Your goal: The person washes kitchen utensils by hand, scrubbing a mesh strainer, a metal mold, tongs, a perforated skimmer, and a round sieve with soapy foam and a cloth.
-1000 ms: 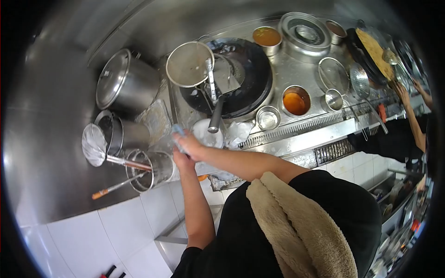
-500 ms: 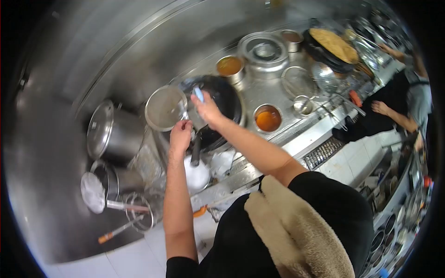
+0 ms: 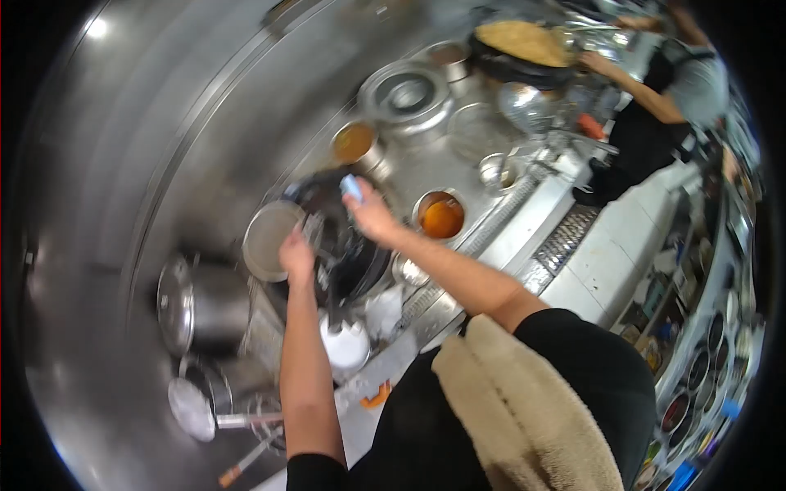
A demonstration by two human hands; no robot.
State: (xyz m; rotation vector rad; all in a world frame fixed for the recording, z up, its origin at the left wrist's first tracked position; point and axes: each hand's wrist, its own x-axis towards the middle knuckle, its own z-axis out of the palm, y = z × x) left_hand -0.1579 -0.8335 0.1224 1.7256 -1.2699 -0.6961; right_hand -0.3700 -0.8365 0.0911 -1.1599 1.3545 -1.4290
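Pale blue item (image 3: 351,187), one, small: gripped in the right hand (image 3: 373,216), over the wok (image 3: 362,260) as seen, towards its 12 o'clock. Material not determined, owing to blur.

Axis: long axis aligned from 11 to 5 o'clock; free end pointed at 11, lower end covered by the right fingers, which are curled round it.

Left hand (image 3: 296,255): placed at the 4 o'clock edge of the strainer (image 3: 268,243). Fingers bent and blurred; whether anything is grasped cannot be told.

Strainer, one, round: seated at the wok's 9 o'clock, its edge overlapped with the wok's in the view, mouth turned up to the camera.

Dark handle (image 3: 331,304), one: extended over the wok's edge towards 6 o'clock.

Surroundings, by the wok's clock: soup pot (image 3: 354,145) set at 12, sauce pot (image 3: 441,216) between 2 and 3, white bowl (image 3: 345,345) at 6.

Hazards, as judged: the blue item could be dropped into the wok if the grip is loosened or the fingers are wet. The strainer could be tipped if its edge is pressed from one side by the left hand. The sauce pot could be knocked and its orange contents spilled if the right forearm (image 3: 449,277), held close by its 7 o'clock, is swung upward.
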